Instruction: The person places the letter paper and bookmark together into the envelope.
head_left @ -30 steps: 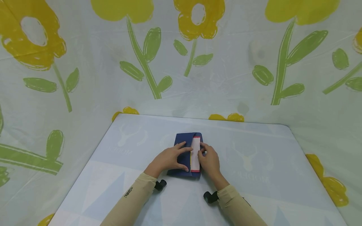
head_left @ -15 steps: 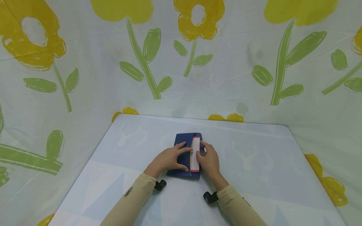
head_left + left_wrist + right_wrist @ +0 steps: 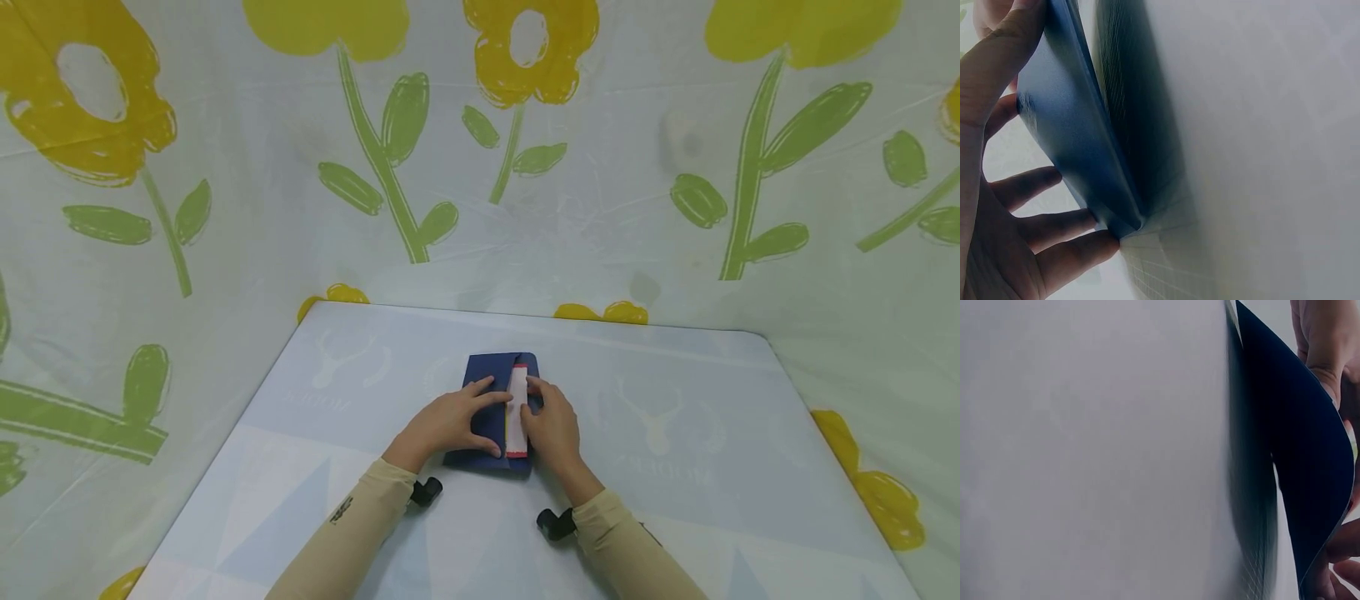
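So my left hand [image 3: 450, 423] is lying flat on the left flap of the folded navy paper [image 3: 487, 387], fingers pretty much straight and spread, just pressing it down rather than grabbing it; from the left wrist view you can see my fingertips [image 3: 1054, 250] tucked right against the near fold of the sheet [image 3: 1072, 144]. The paper sits around the middle of the table [image 3: 315, 467], a bit toward the far edge, with its long axis running from the near edge to the far one, so it's straight ahead of me and both hands are on it, about equally close. Between my hands there's a narrow white strip [image 3: 517, 408] with red trim at its ends, running the same way as the paper. My right hand [image 3: 553, 433] comes in from the right side of that strip, with fingers curled over the right flap [image 3: 1297, 450], which is bowed up off the table, so it's lifted, not creased flat. The paper looks like thin, smooth, dark blue card, folded into an oblong.
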Demonstrator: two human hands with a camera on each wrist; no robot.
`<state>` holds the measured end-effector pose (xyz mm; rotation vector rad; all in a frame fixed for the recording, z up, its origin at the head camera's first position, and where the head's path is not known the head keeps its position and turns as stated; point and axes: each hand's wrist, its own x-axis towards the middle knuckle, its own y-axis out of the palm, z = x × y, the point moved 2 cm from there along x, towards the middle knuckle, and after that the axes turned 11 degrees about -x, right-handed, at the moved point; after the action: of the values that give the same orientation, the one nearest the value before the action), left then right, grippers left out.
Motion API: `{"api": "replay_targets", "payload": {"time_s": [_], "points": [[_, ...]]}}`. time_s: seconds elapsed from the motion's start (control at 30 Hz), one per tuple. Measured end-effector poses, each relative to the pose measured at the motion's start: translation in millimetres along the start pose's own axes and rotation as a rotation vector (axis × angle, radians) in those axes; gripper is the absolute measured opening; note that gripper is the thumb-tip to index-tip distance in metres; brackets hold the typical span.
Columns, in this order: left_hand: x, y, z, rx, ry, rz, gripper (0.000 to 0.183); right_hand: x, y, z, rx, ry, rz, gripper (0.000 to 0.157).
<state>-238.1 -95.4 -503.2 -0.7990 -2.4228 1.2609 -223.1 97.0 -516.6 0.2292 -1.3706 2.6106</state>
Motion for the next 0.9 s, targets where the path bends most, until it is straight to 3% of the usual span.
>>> {"api": "replay_targets", "payload": {"time_s": [0.6,0.9], "points": [[-0.3,1.2,0.5,-0.004,0.008,0.006,0.088,-5.0,2.1,7.0,-0.013,-0.017,-0.033,0.044],[0.2,1.4,0.2,0.012,0.012,-0.003,0.088,-3.4,-1.8,5.6,0.038,-0.021,-0.023,0.045]]}}
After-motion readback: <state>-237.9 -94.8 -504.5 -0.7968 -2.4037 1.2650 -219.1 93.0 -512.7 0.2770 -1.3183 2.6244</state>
